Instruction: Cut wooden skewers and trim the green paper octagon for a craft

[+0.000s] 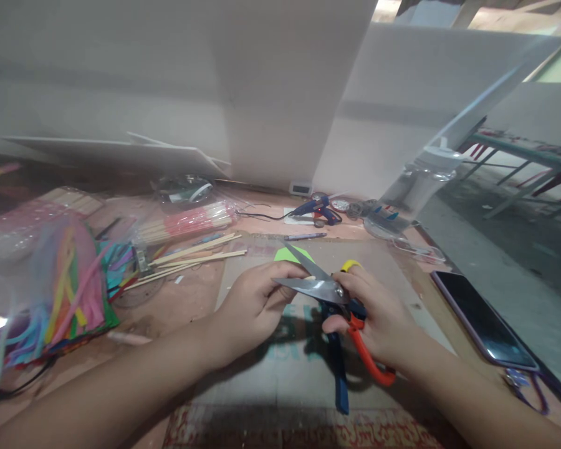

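Observation:
My right hand (378,308) is closed around a pair of scissors (315,288) with spread metal blades and a red handle loop. A yellow part shows above my right fingers. A dark blue handle (340,380) hangs just below this hand; whether it belongs to a second tool is unclear. My left hand (257,302) is pinched closed by the blade tips, and what its fingers hold is mostly hidden. Bright green paper (292,254) shows just beyond the left fingers; I cannot tell whether they touch it. Both hands are above a cardboard sheet (374,259).
Left lie colourful fuzzy strips (77,280), loose wooden sticks (201,255) and packaged sticks (196,221). Behind are a blue glue gun (315,206) and a pen (305,236). Right are a clear plastic container (402,193) and a phone (484,318). White panels (280,93) stand at the back.

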Demonstrator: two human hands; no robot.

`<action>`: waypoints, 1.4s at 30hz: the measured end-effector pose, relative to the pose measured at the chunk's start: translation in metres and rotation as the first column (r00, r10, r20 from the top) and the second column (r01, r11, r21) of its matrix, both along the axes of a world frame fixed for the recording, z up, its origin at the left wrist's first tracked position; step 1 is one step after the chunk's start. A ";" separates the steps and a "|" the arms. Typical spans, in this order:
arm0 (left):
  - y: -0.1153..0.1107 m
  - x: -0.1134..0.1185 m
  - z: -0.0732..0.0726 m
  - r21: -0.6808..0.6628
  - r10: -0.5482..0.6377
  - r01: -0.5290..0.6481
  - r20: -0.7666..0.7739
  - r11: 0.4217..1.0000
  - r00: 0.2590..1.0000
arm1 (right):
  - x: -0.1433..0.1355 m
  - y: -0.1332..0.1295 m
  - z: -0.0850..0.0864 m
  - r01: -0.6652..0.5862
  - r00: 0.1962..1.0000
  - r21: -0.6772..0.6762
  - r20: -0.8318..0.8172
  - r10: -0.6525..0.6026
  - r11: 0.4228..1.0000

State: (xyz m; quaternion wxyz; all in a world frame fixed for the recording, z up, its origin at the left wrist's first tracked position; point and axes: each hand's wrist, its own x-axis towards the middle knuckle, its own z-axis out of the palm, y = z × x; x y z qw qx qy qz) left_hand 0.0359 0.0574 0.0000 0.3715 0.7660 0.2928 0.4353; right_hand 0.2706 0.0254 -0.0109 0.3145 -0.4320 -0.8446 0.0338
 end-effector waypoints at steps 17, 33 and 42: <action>0.004 -0.004 -0.002 0.416 0.081 0.014 -0.210 0.909 0.974 | -0.008 -0.002 0.004 -0.011 1.000 -0.042 -0.005 0.011 0.999; 0.005 0.011 -0.009 0.206 0.087 -0.065 -0.100 0.976 0.991 | -0.004 0.004 -0.007 0.068 0.997 -0.094 0.041 -0.064 0.993; 0.003 0.005 -0.009 0.342 0.046 0.021 -0.187 0.940 0.981 | -0.013 0.000 -0.001 -0.035 0.999 -0.064 -0.041 0.032 0.997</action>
